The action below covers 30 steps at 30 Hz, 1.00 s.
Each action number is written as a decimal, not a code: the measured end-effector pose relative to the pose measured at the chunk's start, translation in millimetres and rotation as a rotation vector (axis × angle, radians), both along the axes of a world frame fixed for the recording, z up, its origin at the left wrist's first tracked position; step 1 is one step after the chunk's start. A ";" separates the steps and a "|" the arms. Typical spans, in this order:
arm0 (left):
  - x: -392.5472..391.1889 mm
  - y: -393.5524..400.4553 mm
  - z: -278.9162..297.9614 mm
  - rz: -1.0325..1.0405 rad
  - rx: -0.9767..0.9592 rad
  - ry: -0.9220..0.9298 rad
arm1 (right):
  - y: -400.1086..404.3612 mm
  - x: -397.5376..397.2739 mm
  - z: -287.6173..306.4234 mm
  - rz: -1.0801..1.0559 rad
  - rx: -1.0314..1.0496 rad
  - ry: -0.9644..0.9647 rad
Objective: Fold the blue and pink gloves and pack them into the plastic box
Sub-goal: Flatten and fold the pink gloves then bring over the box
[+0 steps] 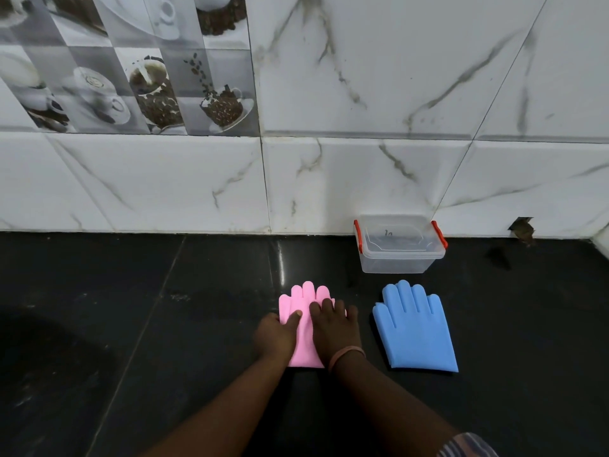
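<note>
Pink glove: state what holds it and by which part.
The left hand grips the pink glove at its left edge, thumb on top. The right hand presses flat on its palm area.

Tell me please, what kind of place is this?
Probably a home kitchen counter. A black stone worktop meets a marble-look tiled wall, and decorative tiles show coffee cups and beans. A pink glove, a blue glove and a plastic box lie there.

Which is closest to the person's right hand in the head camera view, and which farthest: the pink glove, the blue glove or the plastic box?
1. Pink glove: directly under the right hand, touching it.
2. Blue glove: flat on the counter, just to the right.
3. Plastic box: farther back, against the wall.
</note>
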<state>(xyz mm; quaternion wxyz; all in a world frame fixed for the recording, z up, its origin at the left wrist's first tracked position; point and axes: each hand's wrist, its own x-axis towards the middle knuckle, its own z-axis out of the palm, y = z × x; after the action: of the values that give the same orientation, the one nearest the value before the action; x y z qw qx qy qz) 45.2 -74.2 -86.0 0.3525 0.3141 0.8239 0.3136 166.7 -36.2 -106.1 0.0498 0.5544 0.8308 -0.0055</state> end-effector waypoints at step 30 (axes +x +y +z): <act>-5.4 -81.4 6.5 0.148 0.095 -0.187 | -75.3 43.3 11.5 -1.144 -0.796 1.481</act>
<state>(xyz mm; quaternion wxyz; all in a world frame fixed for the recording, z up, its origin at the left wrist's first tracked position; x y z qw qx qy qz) 39.8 -155.7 -79.5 0.3885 0.2382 0.7924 0.4054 210.0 -111.5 -94.6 -0.3063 0.6691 0.2006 -0.6467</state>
